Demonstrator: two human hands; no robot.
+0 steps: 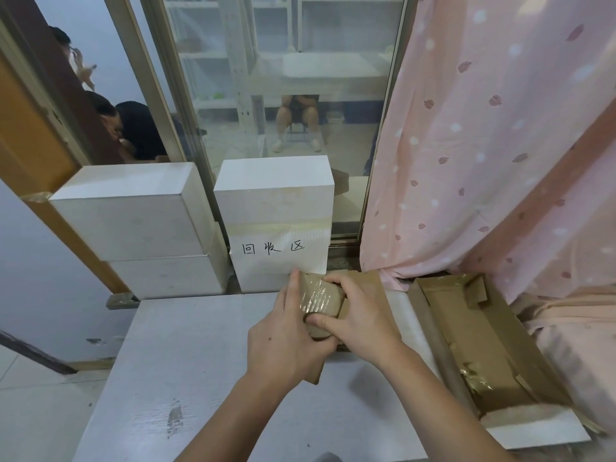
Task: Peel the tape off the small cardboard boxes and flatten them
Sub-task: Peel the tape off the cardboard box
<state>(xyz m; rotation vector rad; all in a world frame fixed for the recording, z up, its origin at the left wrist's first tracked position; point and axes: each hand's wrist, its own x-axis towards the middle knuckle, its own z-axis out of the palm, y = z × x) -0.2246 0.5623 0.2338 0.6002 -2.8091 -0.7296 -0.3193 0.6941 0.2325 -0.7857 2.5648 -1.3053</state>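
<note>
A room in a home is shown: a pink patterned curtain (pixel 483 145) is hung beside a sliding glass door (pixel 276 95), white boxes (pixel 140 211) are stacked on a grey table (pixel 200 361), and a handwritten paper label (pixel 276 251) is taped up.

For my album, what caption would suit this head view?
Both hands, left and right, grip a small taped cardboard box over a grey table.

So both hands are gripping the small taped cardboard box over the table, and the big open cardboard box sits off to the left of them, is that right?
Not quite. Both hands, left and right, do grip the small taped cardboard box over the table, but the big open cardboard box sits to their right, not their left. The head view shows this.
</note>
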